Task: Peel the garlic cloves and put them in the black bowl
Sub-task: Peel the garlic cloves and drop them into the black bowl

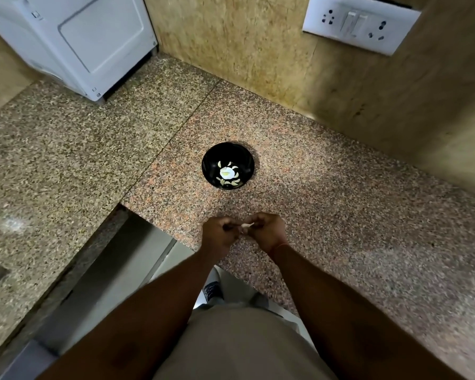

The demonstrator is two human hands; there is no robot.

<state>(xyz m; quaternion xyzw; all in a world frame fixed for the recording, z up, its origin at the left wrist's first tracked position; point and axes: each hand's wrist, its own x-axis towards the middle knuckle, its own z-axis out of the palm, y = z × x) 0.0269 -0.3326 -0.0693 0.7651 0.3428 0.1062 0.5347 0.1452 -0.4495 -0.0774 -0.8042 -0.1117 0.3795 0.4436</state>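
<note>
A small black bowl (228,165) with a white flower pattern inside stands on the speckled granite counter (340,215). Whether the pale shapes in it are cloves or only the pattern, I cannot tell. In front of it, near the counter's front edge, my left hand (219,235) and my right hand (268,232) are held close together with fingers curled. A pale garlic clove (246,225) shows between their fingertips, pinched by both hands, mostly hidden by the fingers.
A white appliance (74,42) stands at the back left corner. A white socket and switch plate (359,23) is on the wall at the back right. The counter is L-shaped, with its inner edge (137,218) just left of my hands.
</note>
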